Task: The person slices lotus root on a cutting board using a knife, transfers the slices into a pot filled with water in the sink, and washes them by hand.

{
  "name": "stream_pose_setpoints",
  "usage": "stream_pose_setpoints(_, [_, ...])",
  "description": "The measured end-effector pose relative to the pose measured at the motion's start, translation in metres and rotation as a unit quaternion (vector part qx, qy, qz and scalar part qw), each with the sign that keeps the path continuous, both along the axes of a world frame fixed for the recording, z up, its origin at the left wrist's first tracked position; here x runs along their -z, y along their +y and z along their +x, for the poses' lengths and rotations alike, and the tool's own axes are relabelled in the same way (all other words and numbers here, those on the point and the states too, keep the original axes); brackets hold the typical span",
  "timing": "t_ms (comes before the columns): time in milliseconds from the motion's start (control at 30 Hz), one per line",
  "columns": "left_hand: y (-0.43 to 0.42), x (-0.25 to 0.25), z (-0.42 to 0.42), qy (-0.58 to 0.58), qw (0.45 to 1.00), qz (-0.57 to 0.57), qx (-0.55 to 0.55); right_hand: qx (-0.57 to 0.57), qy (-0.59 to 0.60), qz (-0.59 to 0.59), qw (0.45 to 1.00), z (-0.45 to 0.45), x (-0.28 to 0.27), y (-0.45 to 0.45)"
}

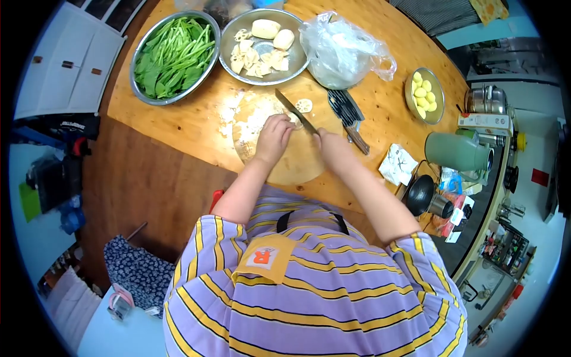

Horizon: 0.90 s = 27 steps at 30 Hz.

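Observation:
My right hand (335, 150) is closed around the handle of a kitchen knife (290, 106), whose blade points away and to the left over a round wooden cutting board (300, 163). My left hand (274, 138) has its fingers bunched beside the blade, on a pale piece of lotus root (295, 121) that they partly hide. Just beyond the blade, a lotus root slice (304, 106) with holes lies flat on the board. Behind the board, a metal bowl (225, 58) contains cut lotus root slices (257, 61) and whole peeled pieces (266, 28).
Leafy greens (175, 56) fill a metal basin (135, 86) at the back left. A plastic bag (339, 50) stands behind a dark-bladed tool with a wooden handle (357, 141). To the right are a bowl of peeled potatoes (423, 95), a crumpled tissue (397, 165) and a green jug (455, 150).

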<state>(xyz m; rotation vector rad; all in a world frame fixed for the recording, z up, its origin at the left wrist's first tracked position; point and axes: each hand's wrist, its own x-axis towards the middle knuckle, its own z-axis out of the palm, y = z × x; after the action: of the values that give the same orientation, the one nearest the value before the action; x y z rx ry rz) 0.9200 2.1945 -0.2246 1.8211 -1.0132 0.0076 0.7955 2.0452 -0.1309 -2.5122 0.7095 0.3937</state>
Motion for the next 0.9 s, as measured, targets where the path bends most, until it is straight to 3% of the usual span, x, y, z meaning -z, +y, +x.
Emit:
stream_pose_setpoints(67, [-0.001,-0.001,-0.002,-0.007,1.000,0.012,-0.008,0.032,-0.041,0.003,0.999,-0.005,0.030,0.007])
stream_pose_setpoints(200, [-0.004,-0.028,0.000,-0.012,1.000,0.020,-0.006,0.047,-0.070,0.016,0.996,-0.006,0.033,-0.001])
stream_pose_setpoints(400, [-0.001,-0.034,0.008,0.025,0.999,0.031,-0.001,0.092,-0.062,0.098,0.989,0.000,-0.006,-0.017])
stream_pose_setpoints(567, [0.011,-0.034,0.022,-0.019,0.992,0.115,0.039,0.057,-0.037,0.053,0.996,-0.009,-0.031,-0.018])
stream_pose_setpoints(667, [0.017,-0.040,0.021,-0.030,0.993,0.116,0.004,0.007,-0.019,0.009,1.000,-0.013,-0.037,-0.019])
stream_pose_setpoints(900, [0.025,-0.019,-0.005,0.002,0.998,0.029,-0.047,-0.103,-0.009,-0.063,0.993,-0.018,-0.063,-0.019])
